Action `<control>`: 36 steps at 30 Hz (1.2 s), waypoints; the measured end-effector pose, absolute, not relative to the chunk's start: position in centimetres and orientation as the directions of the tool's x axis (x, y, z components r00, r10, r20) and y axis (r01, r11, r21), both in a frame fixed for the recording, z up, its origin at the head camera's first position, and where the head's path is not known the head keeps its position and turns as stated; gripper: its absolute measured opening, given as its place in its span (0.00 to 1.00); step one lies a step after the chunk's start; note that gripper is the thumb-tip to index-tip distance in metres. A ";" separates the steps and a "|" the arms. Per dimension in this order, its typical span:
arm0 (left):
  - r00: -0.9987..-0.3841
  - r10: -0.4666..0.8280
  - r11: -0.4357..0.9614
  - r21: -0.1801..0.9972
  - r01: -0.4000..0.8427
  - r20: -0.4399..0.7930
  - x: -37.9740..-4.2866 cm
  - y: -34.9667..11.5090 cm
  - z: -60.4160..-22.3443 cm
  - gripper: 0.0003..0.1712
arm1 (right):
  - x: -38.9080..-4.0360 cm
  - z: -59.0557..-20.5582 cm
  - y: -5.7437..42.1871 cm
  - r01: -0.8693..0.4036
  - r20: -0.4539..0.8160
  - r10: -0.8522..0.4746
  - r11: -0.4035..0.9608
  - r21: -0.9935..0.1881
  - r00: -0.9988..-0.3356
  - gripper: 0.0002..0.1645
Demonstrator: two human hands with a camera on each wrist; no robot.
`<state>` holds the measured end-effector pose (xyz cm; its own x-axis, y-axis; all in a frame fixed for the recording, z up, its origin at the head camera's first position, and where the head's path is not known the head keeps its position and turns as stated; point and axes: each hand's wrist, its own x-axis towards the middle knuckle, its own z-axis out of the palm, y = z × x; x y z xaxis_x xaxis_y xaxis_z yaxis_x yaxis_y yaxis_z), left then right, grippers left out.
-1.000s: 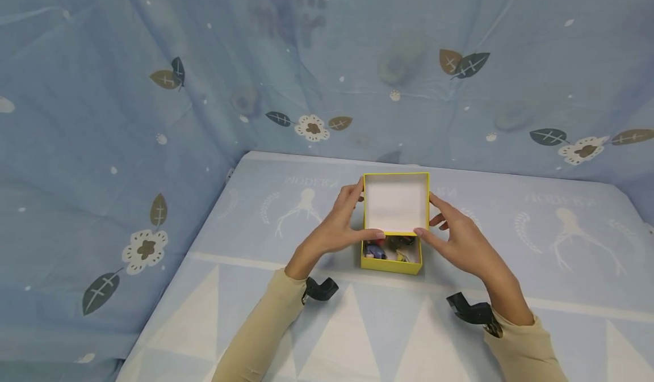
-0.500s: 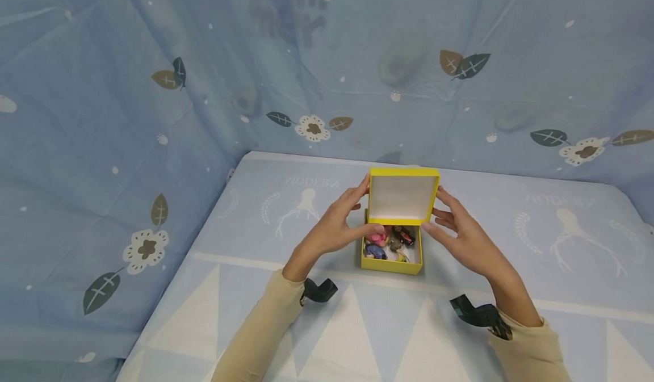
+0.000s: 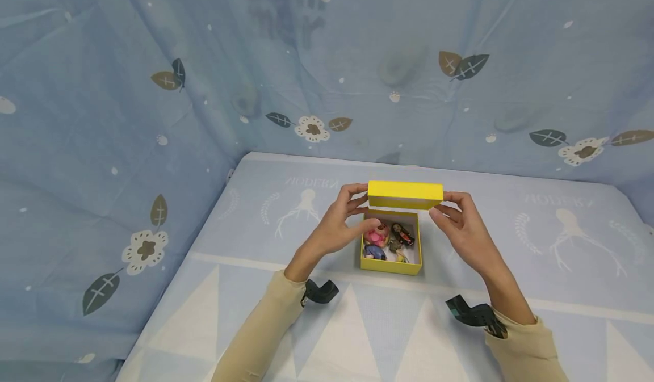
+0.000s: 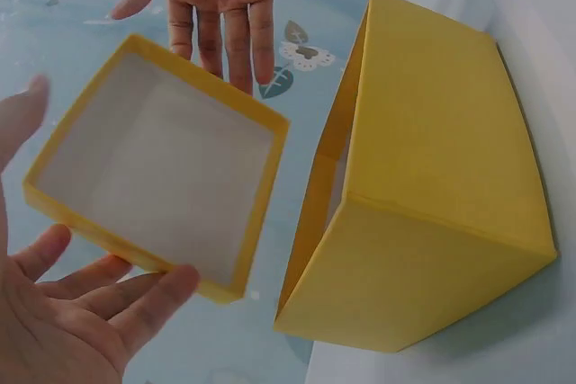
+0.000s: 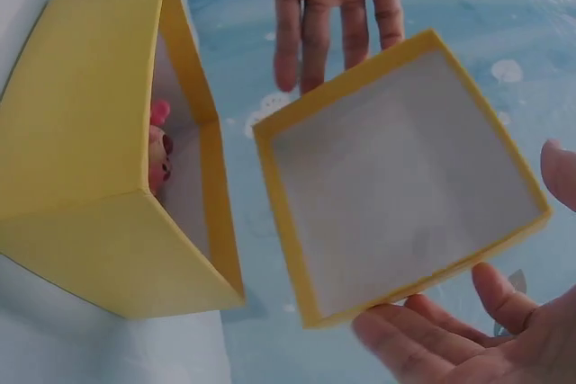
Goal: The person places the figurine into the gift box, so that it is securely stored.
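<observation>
A yellow box lid [image 3: 405, 193] with a pale inside is held up between both hands, tilted above the back of its yellow box [image 3: 391, 267]. My left hand [image 3: 333, 227] presses the lid's left side with extended fingers, its thumb apart over the box's left edge. On the opposite side, the fingers of my right hand [image 3: 466, 235] press the lid, the thumb near its lower corner. Small toy figures lie inside the box: a pink one [image 3: 377, 236], a dark-haired one [image 3: 402, 235] and a blue one [image 3: 375, 252], among others. The left wrist view shows the left thumb free of the lid.
Under the box lies a table covered with a blue and white patterned cloth [image 3: 276, 314]. A blue printed curtain [image 3: 357, 58] hangs behind the table and another blue stretch hangs at the left. Dark camera mounts [image 3: 321, 291] sit on the wrists.
The lid has tipped over, from showing its white inside to showing its yellow side in the head view. Both hands turned with it, and more of the toys in the box shows.
</observation>
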<state>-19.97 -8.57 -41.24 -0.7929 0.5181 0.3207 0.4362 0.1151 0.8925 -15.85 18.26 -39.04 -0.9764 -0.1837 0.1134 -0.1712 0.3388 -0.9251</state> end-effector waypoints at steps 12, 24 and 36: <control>-0.837 0.420 0.045 0.913 0.405 0.351 -19.9 -8.2 -40.7 0.16 | -16.4 -40.0 18.4 -0.377 0.326 -0.245 0.198 -0.905 -0.913 0.25; -0.741 0.510 0.042 0.848 0.528 0.437 -19.5 -8.6 -39.9 0.31 | -16.3 -39.8 19.2 -0.365 0.275 -0.331 0.254 -0.896 -0.903 0.40; -0.751 0.501 0.077 0.843 0.533 0.430 -20.6 -8.6 -42.2 0.33 | -16.6 -40.4 19.7 -0.370 0.248 -0.387 0.282 -0.885 -0.888 0.39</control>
